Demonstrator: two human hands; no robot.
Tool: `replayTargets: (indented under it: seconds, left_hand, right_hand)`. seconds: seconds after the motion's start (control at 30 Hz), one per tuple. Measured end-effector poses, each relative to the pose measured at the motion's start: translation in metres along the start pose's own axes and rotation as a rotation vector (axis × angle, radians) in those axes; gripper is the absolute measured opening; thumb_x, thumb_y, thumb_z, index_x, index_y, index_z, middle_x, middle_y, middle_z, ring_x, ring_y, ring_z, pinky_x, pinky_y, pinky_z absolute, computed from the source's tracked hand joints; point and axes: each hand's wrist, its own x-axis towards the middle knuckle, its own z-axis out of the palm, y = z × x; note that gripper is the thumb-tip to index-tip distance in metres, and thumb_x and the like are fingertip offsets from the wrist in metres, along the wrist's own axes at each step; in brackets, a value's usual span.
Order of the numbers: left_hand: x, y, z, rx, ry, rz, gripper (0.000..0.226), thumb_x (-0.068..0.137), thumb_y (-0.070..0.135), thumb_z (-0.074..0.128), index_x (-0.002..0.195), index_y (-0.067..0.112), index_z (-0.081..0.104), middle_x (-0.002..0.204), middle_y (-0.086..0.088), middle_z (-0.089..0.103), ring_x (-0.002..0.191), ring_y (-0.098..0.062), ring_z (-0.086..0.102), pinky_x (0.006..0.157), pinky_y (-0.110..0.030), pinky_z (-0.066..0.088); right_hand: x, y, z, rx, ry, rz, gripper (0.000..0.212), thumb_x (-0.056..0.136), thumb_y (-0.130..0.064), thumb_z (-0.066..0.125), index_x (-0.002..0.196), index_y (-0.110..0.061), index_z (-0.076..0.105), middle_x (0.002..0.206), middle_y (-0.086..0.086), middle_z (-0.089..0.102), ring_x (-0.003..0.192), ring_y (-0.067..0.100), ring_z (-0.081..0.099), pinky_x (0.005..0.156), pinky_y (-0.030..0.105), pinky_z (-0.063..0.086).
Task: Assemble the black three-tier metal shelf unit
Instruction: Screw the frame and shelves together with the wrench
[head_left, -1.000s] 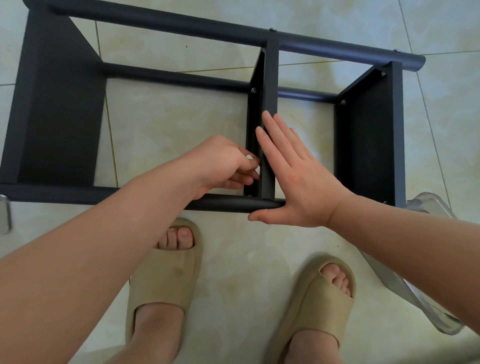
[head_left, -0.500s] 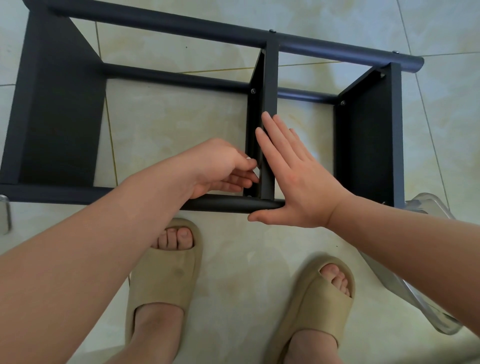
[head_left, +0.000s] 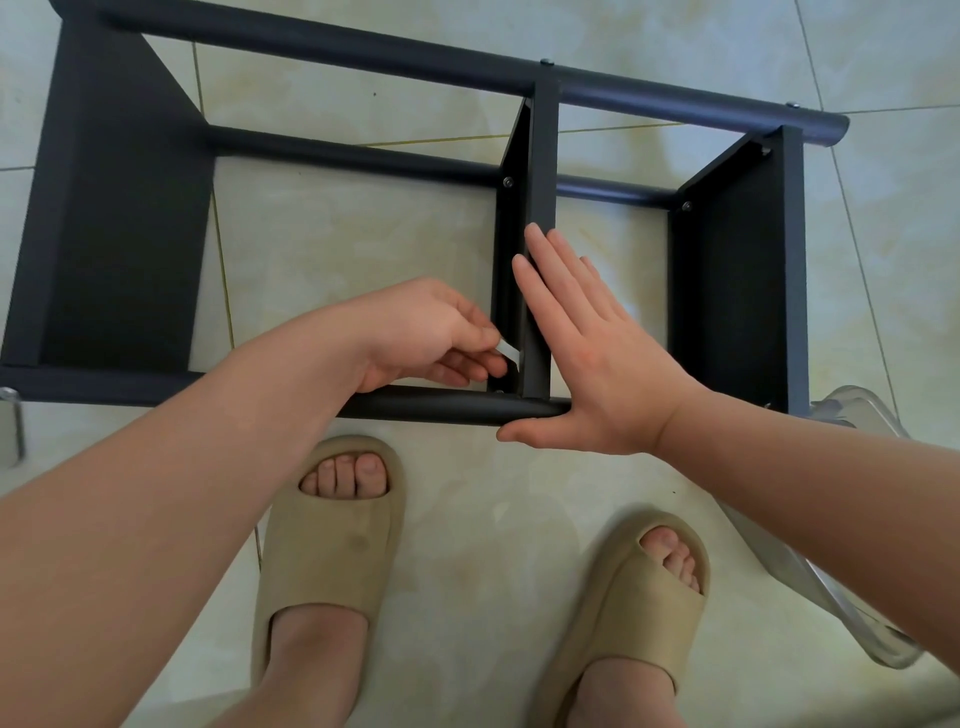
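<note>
Black three-tier metal shelf unit lies on its side on the pale tiled floor, with its three panels standing on edge between round black tubes. Your left forearm comes in from lower left. Your left hand is curled, thumb and fingertips pinching a small pale flat tool at the near corner of the middle shelf panel, just above the near black tube. Cannot tell if the tool tip meets a screw. Your right hand is flat and wide, fingers straight and together along the right face of that same panel, holding nothing, thumb stretched out beneath the near tube. Right forearm enters from the right edge. Beige slide sandals are on your feet, just this side of the tube. A clear plastic piece lies at far right, partly behind your forearm.
</note>
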Motion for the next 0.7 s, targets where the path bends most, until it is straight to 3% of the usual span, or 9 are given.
replayTargets:
  seconds: [0.27,0.43,0.6,0.7]
  left_hand:
    - [-0.0031,-0.0016,-0.0034,0.158,-0.034,0.033,0.012,0.099,0.009,0.057,0.093,0.012,0.067,0.085,-0.002,0.076,0.077,-0.010,0.068,0.081,-0.026,0.056]
    - [-0.0063,-0.0003,-0.0033,0.223,-0.052,0.028,0.012,0.098,0.005,0.058,0.093,0.010,0.069,0.083,0.000,0.076,0.071,-0.005,0.069,0.070,-0.016,0.056]
    - [-0.0068,-0.0010,-0.0030,0.249,-0.079,-0.004,0.011,0.093,0.003,0.062,0.094,0.007,0.073,0.081,-0.004,0.076,0.073,-0.013,0.069,0.081,-0.029,0.054]
    - [-0.0081,-0.0003,-0.0017,0.312,-0.079,-0.013,0.011,0.090,0.005,0.065,0.088,0.011,0.075,0.076,-0.003,0.072,0.068,-0.014,0.065,0.075,-0.030,0.049]
  right_hand:
    - [0.0000,-0.0005,-0.0013,-0.013,-0.007,0.002,0.126,0.079,-0.084,0.052,0.160,0.001,0.007,0.168,0.018,-0.005,0.156,0.032,-0.009,0.126,0.051,0.008]
    - [0.0000,-0.0010,-0.0011,-0.014,-0.007,0.003,0.126,0.078,-0.084,0.052,0.160,0.001,0.007,0.168,0.018,-0.004,0.156,0.032,-0.009,0.126,0.051,0.008]
    - [0.0000,-0.0008,-0.0011,-0.017,-0.004,0.004,0.125,0.079,-0.084,0.051,0.160,0.001,0.007,0.168,0.019,-0.004,0.156,0.033,-0.008,0.126,0.053,0.010]
    - [0.0002,-0.0008,-0.0002,-0.012,0.001,0.003,0.125,0.078,-0.083,0.053,0.159,0.001,0.008,0.168,0.019,-0.003,0.156,0.033,-0.008,0.126,0.053,0.011]
